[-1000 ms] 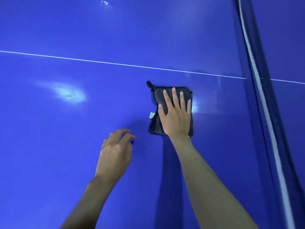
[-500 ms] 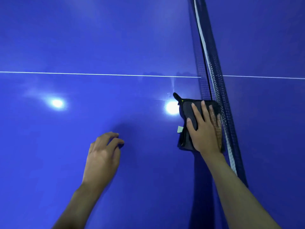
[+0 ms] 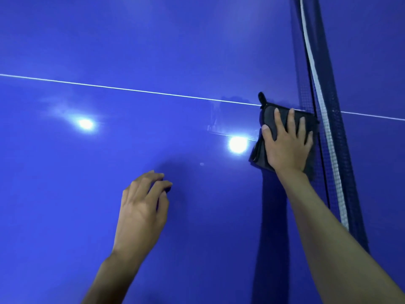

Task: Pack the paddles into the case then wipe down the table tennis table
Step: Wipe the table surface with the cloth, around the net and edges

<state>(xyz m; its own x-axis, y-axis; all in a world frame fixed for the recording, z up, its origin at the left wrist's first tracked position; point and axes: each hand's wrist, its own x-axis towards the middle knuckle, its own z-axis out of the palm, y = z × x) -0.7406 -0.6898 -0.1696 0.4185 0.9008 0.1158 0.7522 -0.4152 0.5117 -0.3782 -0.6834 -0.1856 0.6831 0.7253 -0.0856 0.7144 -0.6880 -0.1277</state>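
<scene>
Step in hand: wipe-down of the table [image 3: 131, 51]. No paddles or case in view, so you're likely past the packing, tho that can't be confirmed from here.

Item 1, cloth [image 3: 266, 116]: dark, folded, flat on the tabletop, far corner w/ its hanging loop on the white centre line [image 3: 131, 89], right edge hard against the foot of the net [image 3: 324, 128].

Item 2, your right hand [image 3: 287, 145]: palm down on the cloth, fingers straight and spread, pressing, not gripping. Arm stretched well fwd, running just beside the net.

Item 3, your left hand [image 3: 142, 207]: fingers loosely curled, holding nothing. Fingertips at or just above the surface; contact can't be told. Well apart from the cloth.

Next move, as a judgement: the cloth has no room left netward, so you'd pull back or sweep left w/ pressure kept flat. Mind snagging the net.
</scene>
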